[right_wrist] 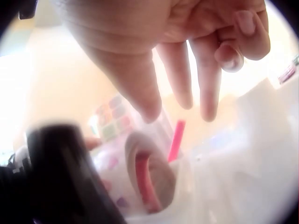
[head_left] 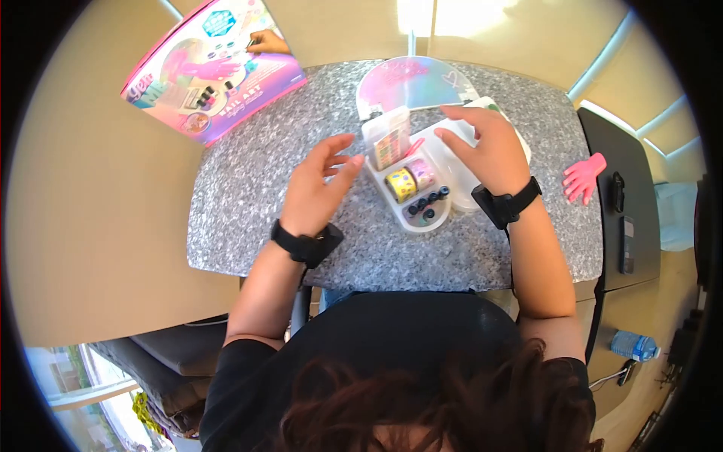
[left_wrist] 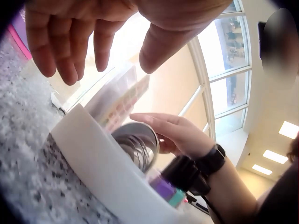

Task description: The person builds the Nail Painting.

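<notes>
A white organizer tray point(head_left: 416, 223) lies on the table. In it are a yellow patterned roll point(head_left: 401, 184), a pink patterned roll point(head_left: 422, 173), several black-capped bottles point(head_left: 428, 201), a clear case of small coloured pieces point(head_left: 389, 143) standing upright, and a pink stick point(right_wrist: 176, 140). The left hand point(head_left: 315, 188) hovers left of the case, fingers relaxed and apart, holding nothing. Above the tray's right part is the right hand point(head_left: 493, 151), thumb and fingers spread, nothing gripped. In the left wrist view, the left fingers point(left_wrist: 60, 42) hang above the case.
A rounded iridescent lid point(head_left: 410, 83) with a heart lies behind the tray. The nail art box point(head_left: 218, 71) stands at the back left. A pink plastic hand point(head_left: 584, 178) lies near the table's right edge. Beyond that is a black surface with small dark items.
</notes>
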A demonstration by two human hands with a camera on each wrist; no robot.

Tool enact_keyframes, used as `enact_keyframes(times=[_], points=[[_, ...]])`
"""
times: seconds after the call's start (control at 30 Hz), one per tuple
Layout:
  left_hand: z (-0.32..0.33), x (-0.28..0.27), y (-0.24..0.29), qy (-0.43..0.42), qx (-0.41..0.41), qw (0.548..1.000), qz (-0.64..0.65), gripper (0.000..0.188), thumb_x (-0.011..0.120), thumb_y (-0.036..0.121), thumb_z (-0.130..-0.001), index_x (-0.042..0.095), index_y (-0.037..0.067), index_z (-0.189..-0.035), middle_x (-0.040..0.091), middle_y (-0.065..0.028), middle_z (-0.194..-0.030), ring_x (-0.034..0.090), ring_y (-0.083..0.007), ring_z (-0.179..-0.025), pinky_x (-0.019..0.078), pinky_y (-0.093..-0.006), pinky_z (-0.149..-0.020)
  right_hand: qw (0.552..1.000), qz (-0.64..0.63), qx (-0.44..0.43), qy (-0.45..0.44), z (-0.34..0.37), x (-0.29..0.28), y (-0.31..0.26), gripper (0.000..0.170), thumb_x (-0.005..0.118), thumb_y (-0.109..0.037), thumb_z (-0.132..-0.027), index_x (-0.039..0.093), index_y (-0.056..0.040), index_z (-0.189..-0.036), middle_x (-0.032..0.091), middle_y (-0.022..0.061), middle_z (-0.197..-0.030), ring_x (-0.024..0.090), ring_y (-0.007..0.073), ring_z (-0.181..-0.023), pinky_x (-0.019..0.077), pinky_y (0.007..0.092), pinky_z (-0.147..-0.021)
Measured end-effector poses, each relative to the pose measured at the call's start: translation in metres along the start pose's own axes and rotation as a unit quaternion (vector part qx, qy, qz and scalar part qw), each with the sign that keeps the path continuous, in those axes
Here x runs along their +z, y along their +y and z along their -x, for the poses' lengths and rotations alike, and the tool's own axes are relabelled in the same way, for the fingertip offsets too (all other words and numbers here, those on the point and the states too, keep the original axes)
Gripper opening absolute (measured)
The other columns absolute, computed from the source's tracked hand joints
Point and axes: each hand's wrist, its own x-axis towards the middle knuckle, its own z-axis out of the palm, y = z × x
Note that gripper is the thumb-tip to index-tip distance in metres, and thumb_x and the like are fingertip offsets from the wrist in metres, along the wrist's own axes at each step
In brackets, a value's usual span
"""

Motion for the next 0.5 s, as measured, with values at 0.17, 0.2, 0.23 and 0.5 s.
enact_keyframes(times=[0.17, 0.2, 0.23, 0.5], points=[[0.002, 0.001, -0.003, -0.058, -0.085, 0.989, 0.102, 0.06, 0.064, 0.029, -0.111, 0.047, -0.002, -0.159, 0.06, -0.0239, -0.153, 0.064, -0.0271, -0.136, 0.0516, -0.0383, -0.112, 0.986, 0.117, 0.02, 0.114, 0.025, -0.048, 0.077, 0.047, 0.082, -0.032, -0.094, 0.074, -0.0045, -0.132, 0.073, 0.0185, -0.132, 0.068, 0.0365, -0.117, 0.0529, 0.047, -0.105], [0.009, 0.006, 0.005, -0.057, -0.118, 0.981, 0.141, 0.064, 0.063, 0.031, -0.112, 0.043, -0.003, -0.162, 0.057, -0.0256, -0.155, 0.063, -0.0295, -0.137, 0.0513, -0.0399, -0.114, 0.978, 0.171, 0.046, 0.108, 0.037, -0.052, 0.098, 0.055, 0.081, -0.036, -0.095, 0.07, -0.0014, -0.137, 0.067, 0.0208, -0.143, 0.065, 0.0409, -0.125, 0.0499, 0.0481, -0.11], [0.018, 0.01, 0.013, -0.057, -0.155, 0.97, 0.178, 0.067, 0.062, 0.033, -0.112, 0.039, -0.004, -0.164, 0.053, -0.0272, -0.158, 0.062, -0.032, -0.139, 0.051, -0.0415, -0.115, 0.974, 0.181, 0.06, 0.121, 0.047, -0.052, 0.108, 0.055, 0.081, -0.036, -0.095, 0.07, -0.0014, -0.137, 0.067, 0.0208, -0.143, 0.065, 0.0409, -0.125, 0.0499, 0.0481, -0.11], [0.015, 0.033, 0.02, -0.053, -0.132, 0.962, 0.234, 0.078, 0.054, 0.04, -0.114, 0.019, -0.001, -0.171, 0.031, -0.0282, -0.173, 0.033, -0.0369, -0.161, 0.0269, -0.0473, -0.132, 0.975, -0.017, 0.217, 0.035, 0.073, -0.064, 0.1, 0.043, 0.077, -0.034, -0.097, 0.077, -0.0006, -0.123, 0.079, 0.0213, -0.118, 0.075, 0.0351, -0.108, 0.0572, 0.0437, -0.094]])
